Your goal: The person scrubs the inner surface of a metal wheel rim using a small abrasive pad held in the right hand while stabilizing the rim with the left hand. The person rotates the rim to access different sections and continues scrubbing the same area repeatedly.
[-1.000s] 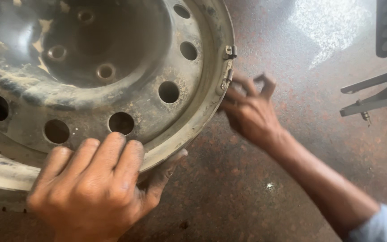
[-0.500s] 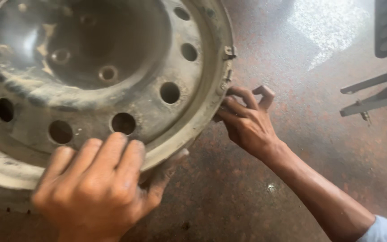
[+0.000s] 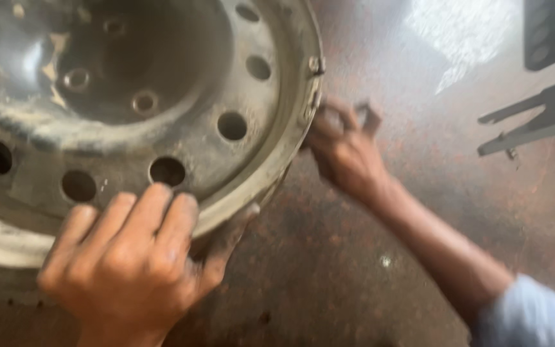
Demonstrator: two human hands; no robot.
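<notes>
Worn steel wheel rim (image 3: 162, 109) flat on a rust-brown floor (image 3: 354, 276). Left hand (image 3: 130, 263) clamped over its near edge, fingers on top, thumb beneath. Right hand (image 3: 345, 151), blurred, at the rim's side by small clips (image 3: 315, 65); grip impossible to tell. Dark metal tools (image 3: 534, 122) well apart.
</notes>
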